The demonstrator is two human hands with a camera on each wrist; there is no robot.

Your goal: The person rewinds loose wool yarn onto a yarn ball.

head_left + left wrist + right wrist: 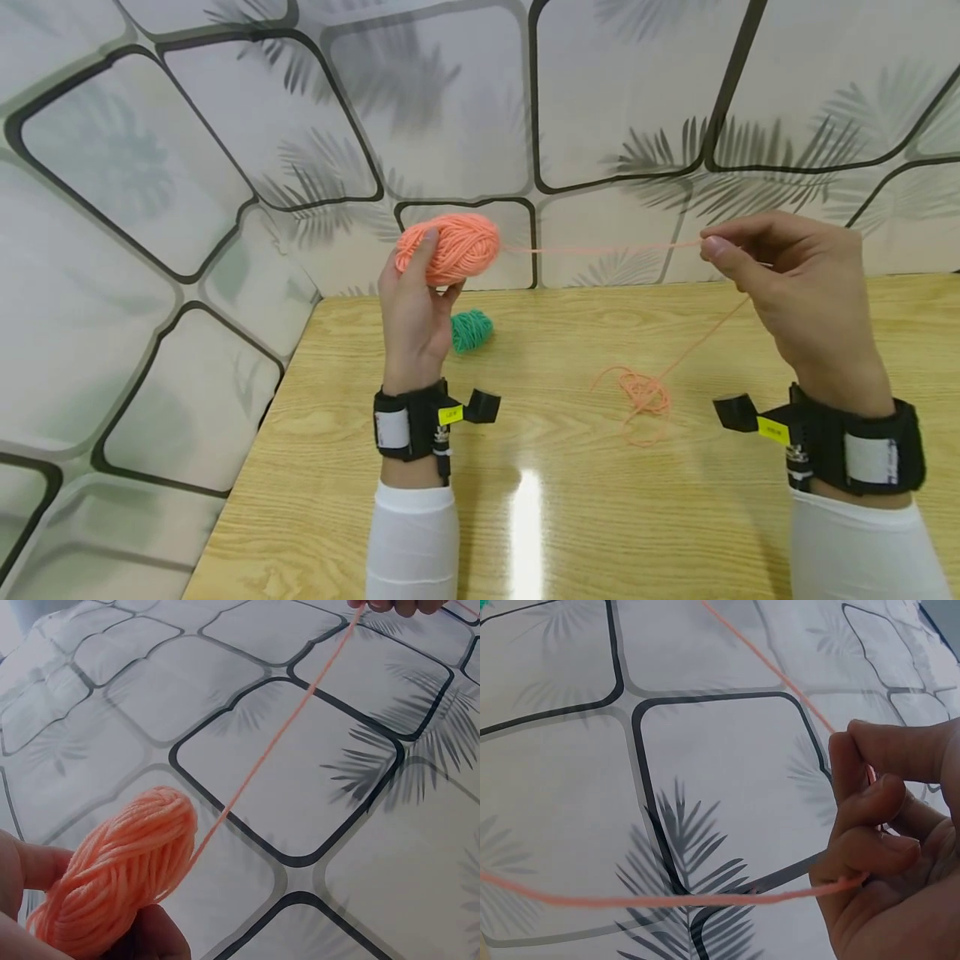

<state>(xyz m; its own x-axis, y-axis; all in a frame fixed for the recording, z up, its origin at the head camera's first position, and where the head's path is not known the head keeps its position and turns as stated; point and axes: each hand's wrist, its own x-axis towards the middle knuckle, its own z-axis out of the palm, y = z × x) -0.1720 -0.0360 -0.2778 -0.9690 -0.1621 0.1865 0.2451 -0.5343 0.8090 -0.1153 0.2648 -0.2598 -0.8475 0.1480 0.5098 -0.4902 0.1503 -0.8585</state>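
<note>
My left hand (417, 321) grips an oval ball of coral-orange yarn (459, 248), raised above the table's back edge, thumb across its front. From the ball's right end a strand of yarn (600, 250) runs taut and nearly level to my right hand (810, 287), which pinches it between thumb and forefinger. In the right wrist view the strand (769, 664) enters the pinch and passes behind the curled fingers, leaving below them. Past the hand, the yarn slants down to a loose tangle of the same yarn (645, 393) on the table.
A small green yarn ball (472, 331) lies on the wooden table (570, 533), just right of my left hand in the head view. Behind and at the left stands a pale wall covering (457, 100) with dark rounded outlines and leaf prints. Each wrist wears a black strap with a camera.
</note>
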